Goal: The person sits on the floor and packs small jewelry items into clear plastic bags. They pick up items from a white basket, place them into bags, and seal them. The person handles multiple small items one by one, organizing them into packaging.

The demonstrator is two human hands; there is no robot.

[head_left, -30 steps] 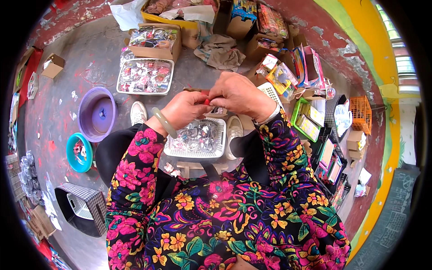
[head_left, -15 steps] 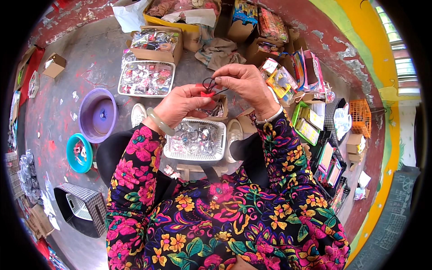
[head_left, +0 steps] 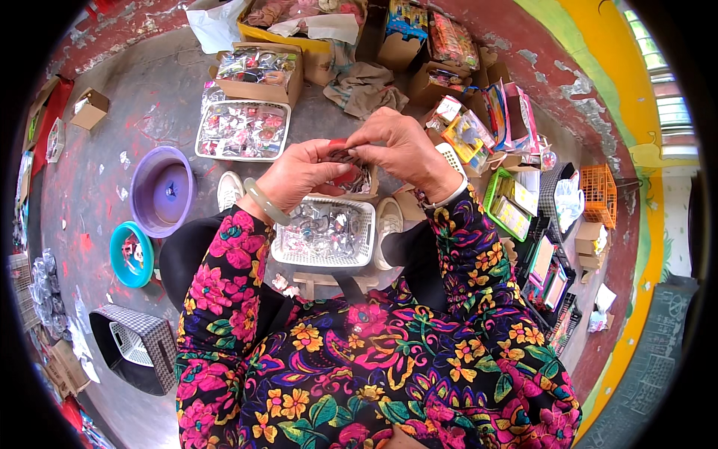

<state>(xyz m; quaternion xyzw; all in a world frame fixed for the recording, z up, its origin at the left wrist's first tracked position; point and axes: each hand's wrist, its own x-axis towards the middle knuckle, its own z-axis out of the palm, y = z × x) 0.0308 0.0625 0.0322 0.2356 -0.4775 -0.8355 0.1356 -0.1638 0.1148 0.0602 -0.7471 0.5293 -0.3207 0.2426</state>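
My left hand (head_left: 307, 166) is closed in a pinch around a small red piece (head_left: 338, 142), mostly hidden by the fingers. Thumb and forefinger of my right hand (head_left: 407, 153) press together right against it, on a thin black elastic cord (head_left: 341, 156) of which only a dark bit shows. Both hands are held up over a white plastic basket (head_left: 359, 258) filled with small clear-wrapped packets. Just beneath them, a small cardboard box (head_left: 369, 187) holding dark and red pieces is partly covered by the hands.
Another white basket (head_left: 200, 142) of packets lies ahead, near an open carton (head_left: 292, 88). Leftward on the floor are a purple basin (head_left: 142, 198), a teal basin (head_left: 120, 273) and a checkered bin (head_left: 153, 322). A green basket (head_left: 493, 196) and an orange crate (head_left: 600, 196) stand at right.
My right hand has moved in close to the left, its fingertips now beside the red piece. The black cord's loops, visible before, are now mostly hidden between the fingers.
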